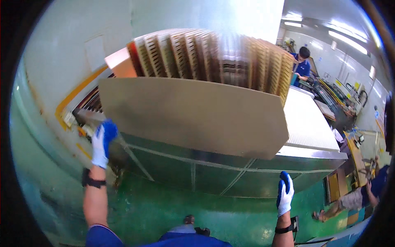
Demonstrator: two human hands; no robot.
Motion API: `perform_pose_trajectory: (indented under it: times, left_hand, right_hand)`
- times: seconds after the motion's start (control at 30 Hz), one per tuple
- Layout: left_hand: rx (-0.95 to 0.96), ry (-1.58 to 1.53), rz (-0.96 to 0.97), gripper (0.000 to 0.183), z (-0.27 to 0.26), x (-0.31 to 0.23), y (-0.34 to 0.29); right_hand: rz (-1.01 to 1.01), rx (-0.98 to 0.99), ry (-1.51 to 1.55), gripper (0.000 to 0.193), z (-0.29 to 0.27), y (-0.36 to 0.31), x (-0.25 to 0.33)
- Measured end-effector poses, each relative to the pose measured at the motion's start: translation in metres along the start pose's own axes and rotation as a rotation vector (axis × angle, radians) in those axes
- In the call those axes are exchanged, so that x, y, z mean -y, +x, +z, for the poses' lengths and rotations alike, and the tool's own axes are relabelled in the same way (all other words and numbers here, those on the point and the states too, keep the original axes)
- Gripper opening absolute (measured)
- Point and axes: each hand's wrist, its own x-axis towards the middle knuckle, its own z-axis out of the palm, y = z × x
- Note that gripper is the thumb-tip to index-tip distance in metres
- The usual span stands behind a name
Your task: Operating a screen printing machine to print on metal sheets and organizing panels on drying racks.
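A large flat grey-brown board [193, 117] with cut corners stands tilted in front of a row of upright racks. My left hand [102, 142], in a white glove with blue fingers, is beside the board's lower left corner. Its fingers are blurred, and whether they touch the board I cannot tell. Lower right, my right hand [285, 193] wears the same kind of glove. It is apart from the board, below its right end, with the fingers stretched upward and nothing seen in them.
Behind the board runs a row of upright slotted racks [181, 53]. They stand on a long metal-sided machine [230, 177] with a white ridged top [308, 115]. One person [303, 66] works at the back right; another [366, 195] is at the right edge. The floor [152, 206] is green.
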Motion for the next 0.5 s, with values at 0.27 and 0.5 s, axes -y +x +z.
perform_pose_trajectory:
  times: [0.27,0.5]
  left_hand:
    - [0.592,0.248,0.351,0.042,0.294,-0.193,0.121]
    - [0.735,0.919,0.497,0.051,0.524,-0.191,0.179]
  right_hand:
    - [-0.099,-0.069,-0.061,0.037,-0.057,0.073,0.009]
    - [-0.18,-0.06,-0.218,0.038,-0.124,0.149,-0.019]
